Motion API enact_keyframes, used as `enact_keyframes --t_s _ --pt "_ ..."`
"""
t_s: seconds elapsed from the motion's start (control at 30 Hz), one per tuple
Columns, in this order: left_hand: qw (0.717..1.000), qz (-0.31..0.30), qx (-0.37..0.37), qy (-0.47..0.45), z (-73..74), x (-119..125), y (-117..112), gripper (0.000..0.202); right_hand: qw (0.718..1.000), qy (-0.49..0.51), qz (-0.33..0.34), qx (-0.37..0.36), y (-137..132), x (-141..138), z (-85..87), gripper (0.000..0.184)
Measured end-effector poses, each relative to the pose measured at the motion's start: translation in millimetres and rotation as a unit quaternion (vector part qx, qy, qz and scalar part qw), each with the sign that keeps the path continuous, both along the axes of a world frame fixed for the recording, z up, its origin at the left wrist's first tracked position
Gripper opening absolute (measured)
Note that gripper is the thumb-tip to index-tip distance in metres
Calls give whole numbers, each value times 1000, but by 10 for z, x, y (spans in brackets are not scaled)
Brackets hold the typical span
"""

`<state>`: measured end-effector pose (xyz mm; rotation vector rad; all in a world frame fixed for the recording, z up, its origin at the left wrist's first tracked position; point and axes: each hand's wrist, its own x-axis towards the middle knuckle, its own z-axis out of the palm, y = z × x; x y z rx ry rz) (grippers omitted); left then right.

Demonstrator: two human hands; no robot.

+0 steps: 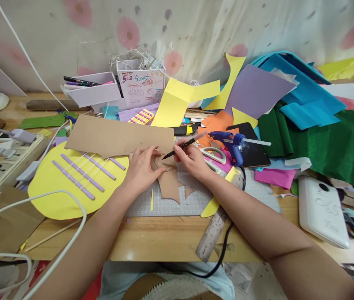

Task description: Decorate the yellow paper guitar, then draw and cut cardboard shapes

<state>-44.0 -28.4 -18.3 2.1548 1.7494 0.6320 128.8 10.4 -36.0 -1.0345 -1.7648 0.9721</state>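
Note:
My right hand point(192, 160) is closed round a black pen point(181, 148), whose tip touches a small brown cardboard piece point(169, 183). My left hand point(141, 166) presses that piece down with its fingers curled over its top edge. The cardboard lies on a grey cutting mat point(177, 202) in the middle of the wooden desk point(151, 239). A larger brown cardboard sheet point(117, 137) lies just behind the hands.
A yellow foam shape with purple strips point(70, 179) lies at the left. A blue glue gun point(231, 141), scissors point(216, 155), a phone point(252, 146) and a metal ruler point(216, 227) are at the right. Coloured paper and felt pile up at the back right. A power strip point(4, 160) sits far left.

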Motion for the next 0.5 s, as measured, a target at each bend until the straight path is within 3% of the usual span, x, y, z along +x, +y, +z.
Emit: enact_keyframes --t_s 0.2,0.5 --pt "1000 -4 -6 2 -11 -8 -6 57 994 -90 10 62 -20 1 60 31" --pt "1000 11 -21 -8 4 8 -10 56 991 -106 24 71 -26 -5 18 30"
